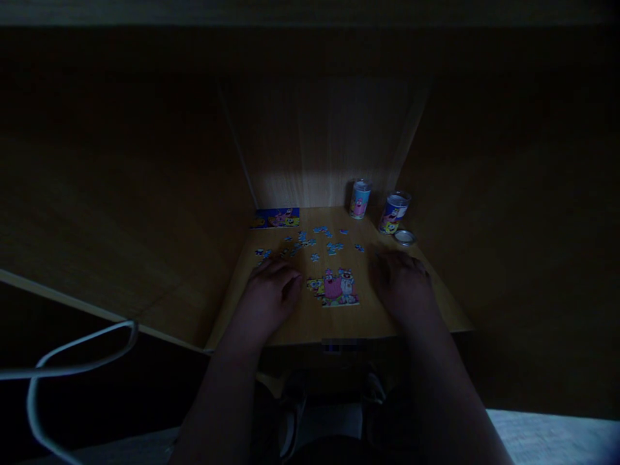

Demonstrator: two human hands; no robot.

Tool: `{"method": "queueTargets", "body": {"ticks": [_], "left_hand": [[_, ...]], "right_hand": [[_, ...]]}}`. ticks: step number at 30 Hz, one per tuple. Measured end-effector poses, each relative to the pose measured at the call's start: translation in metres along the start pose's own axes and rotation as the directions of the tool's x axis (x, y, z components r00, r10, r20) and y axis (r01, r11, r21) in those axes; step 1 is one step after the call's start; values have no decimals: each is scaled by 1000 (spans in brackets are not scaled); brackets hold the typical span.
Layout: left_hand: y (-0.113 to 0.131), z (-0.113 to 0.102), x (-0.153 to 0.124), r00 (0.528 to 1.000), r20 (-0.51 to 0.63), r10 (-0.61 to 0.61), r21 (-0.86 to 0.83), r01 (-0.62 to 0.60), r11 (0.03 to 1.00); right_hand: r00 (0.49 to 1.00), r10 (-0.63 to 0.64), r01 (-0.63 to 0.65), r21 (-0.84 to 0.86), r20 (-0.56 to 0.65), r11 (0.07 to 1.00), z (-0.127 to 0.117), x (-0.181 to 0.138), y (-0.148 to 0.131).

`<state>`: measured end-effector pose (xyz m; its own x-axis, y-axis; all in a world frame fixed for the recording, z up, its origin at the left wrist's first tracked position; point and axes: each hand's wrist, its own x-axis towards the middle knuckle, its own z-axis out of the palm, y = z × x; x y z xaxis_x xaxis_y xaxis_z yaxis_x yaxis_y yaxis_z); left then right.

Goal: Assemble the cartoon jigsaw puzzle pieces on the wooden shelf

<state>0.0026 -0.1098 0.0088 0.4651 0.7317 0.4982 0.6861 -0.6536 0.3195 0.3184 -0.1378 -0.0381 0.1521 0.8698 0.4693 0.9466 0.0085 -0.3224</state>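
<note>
A partly joined jigsaw puzzle (339,289) with yellow, pink and white cartoon figures lies flat between my hands. My left hand (274,284) rests palm down left of it, loosely bent, thumb apart from the fingers. Its fingertips are hidden or dark, close to loose puzzle pieces (264,253). To the right of the puzzle, my right hand (402,278) lies loosely on the table, fingers apart and nothing visible in them; shadow blurs their tips. More loose blue pieces (334,247) are scattered beyond the joined part.
Two cartoon-printed cans, one light blue (360,200) and one dark blue (393,214), stand at the back right. A round lid (404,237) lies beside them. At the back left is a printed picture strip (277,217). Wooden panels enclose the small table (300,326); a white cable (87,368) hangs left.
</note>
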Motion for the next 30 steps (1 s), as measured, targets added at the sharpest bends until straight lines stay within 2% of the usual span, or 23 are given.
{"method": "queueTargets", "body": {"ticks": [10, 17, 25, 30], "left_hand": [[1, -2, -1, 998, -26, -62, 43, 63, 997], [-1, -1, -1, 999, -12, -44, 49, 45, 998], [-1, 0, -1, 998, -24, -51, 38, 52, 998], [-8, 3, -4, 979, -71, -192, 146, 200, 969]], "right_hand": [[998, -54, 56, 51, -43, 997, -1, 4, 3], [994, -106, 101, 124, 36, 987, 1, 5, 1], [985, -165, 155, 164, 52, 974, 0, 7, 0], [993, -117, 114, 109, 25, 987, -1, 7, -4]]}}
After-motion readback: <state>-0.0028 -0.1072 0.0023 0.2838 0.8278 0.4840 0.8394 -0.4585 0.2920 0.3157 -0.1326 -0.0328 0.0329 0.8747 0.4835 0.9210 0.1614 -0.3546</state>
